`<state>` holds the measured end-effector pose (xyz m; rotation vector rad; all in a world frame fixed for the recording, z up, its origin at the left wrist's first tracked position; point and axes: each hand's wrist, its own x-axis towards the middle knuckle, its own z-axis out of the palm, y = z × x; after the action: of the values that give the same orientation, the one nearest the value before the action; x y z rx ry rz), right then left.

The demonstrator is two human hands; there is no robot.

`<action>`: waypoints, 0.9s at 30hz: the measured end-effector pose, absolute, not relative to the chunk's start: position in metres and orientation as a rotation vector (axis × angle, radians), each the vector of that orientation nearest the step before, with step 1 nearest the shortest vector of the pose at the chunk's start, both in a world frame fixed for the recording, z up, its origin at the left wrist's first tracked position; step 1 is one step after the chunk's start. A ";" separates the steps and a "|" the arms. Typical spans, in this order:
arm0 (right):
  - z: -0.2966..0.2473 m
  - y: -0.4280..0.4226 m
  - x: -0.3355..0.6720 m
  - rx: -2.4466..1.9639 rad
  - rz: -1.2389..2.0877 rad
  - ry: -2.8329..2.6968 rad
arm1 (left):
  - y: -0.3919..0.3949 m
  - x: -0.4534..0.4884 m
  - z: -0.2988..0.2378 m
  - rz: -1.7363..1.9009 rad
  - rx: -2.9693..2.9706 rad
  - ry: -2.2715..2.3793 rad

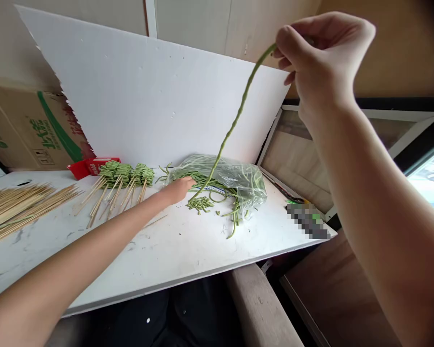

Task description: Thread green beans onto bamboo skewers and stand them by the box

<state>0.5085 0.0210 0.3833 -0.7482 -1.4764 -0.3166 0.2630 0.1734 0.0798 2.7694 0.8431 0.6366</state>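
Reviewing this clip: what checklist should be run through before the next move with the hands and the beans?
1. Right hand pinches the top end of the long bean: ok.
2. Bean's lower end free of the table: cannot tell.
3. Left hand reaches the mouth of the plastic bag: ok.
4. Left hand grips something: cannot tell.
5. Cut bean pieces piled in front of the bag: ok.
6. Loaded skewers and bare skewers lie apart from both hands: ok.
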 end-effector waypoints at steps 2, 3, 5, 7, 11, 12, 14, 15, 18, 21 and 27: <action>0.388 0.016 0.493 -0.737 -0.285 -1.489 | 0.159 0.220 0.092 0.684 2.750 0.928; 0.389 0.014 0.484 -0.738 -0.272 -1.489 | 0.150 0.199 0.101 0.744 2.724 0.976; 0.385 0.011 0.465 -0.751 -0.231 -1.497 | 0.128 0.163 0.122 0.918 2.613 1.067; 0.376 0.010 0.443 -0.805 -0.135 -1.516 | 0.103 0.137 0.145 1.083 2.388 1.099; 0.350 0.011 0.390 -0.777 0.036 -1.562 | 0.048 0.118 0.176 1.218 2.070 0.966; 0.345 0.010 0.377 -0.757 0.067 -1.575 | 0.036 0.119 0.176 1.213 2.077 0.967; 0.338 0.006 0.355 -0.728 0.103 -1.577 | 0.016 0.121 0.170 1.217 2.166 1.040; 0.335 0.002 0.346 -0.723 0.115 -1.574 | 0.011 0.122 0.163 1.227 2.200 1.099; 0.326 -0.010 0.331 -0.725 0.136 -1.550 | 0.010 0.120 0.139 1.314 2.199 1.271; 0.305 -0.016 0.335 -0.750 0.175 -1.479 | 0.022 0.101 0.124 1.403 2.263 1.406; 0.209 -0.012 0.371 -0.951 0.427 -1.525 | 0.036 0.028 0.106 0.904 2.510 1.675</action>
<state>0.3711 -0.0118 0.2094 -0.9508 -1.5251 0.4275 0.0276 0.0360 0.1059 2.5098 1.6750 0.9040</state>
